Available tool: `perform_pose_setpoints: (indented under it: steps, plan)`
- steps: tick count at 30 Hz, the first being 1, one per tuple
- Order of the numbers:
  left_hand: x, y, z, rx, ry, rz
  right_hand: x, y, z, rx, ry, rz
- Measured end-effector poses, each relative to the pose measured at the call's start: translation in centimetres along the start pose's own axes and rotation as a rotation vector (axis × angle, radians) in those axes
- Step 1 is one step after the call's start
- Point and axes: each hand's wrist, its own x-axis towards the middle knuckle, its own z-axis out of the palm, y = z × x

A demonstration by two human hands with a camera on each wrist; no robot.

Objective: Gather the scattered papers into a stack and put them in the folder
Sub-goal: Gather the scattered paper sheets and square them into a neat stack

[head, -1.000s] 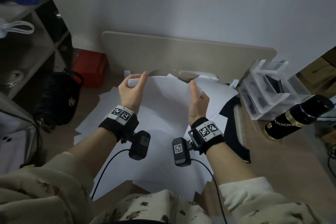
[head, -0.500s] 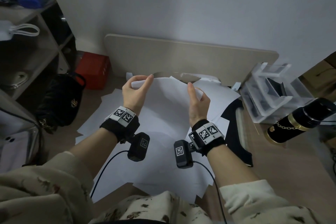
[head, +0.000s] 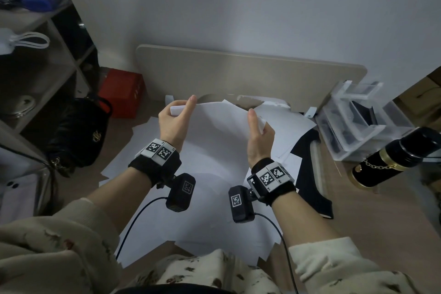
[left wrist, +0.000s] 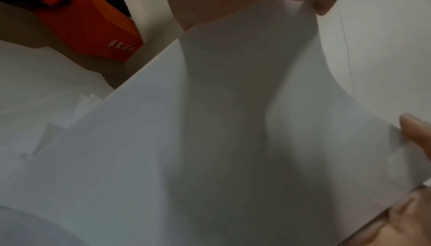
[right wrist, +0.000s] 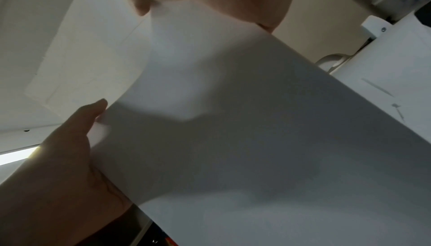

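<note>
I hold a stack of white papers [head: 219,124] upright above the desk by its two side edges. My left hand [head: 183,108] pinches the upper left corner between thumb and fingers. At the right edge, my right hand [head: 256,122] grips with the thumb on the near face. The stack [left wrist: 233,121] fills the left wrist view, and in the right wrist view the same stack [right wrist: 256,139] hides most of the desk. More loose white sheets [head: 202,217] lie spread on the desk under my hands. A black folder [head: 307,186] lies flat to the right, partly under sheets.
A beige board [head: 238,74] leans against the wall behind the papers. A black handbag [head: 78,133] and a red box [head: 121,95] stand at the left by a shelf. On the right are a clear plastic organiser [head: 358,122] and a black-and-gold bottle [head: 393,157].
</note>
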Motion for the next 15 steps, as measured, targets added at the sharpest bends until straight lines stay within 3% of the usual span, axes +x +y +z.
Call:
perform_pose_setpoints:
  steps: [15]
  plan:
    - [0.08,-0.21,0.02,-0.007,-0.007,0.001,0.38,-0.53,-0.03,0.003,0.001,0.007]
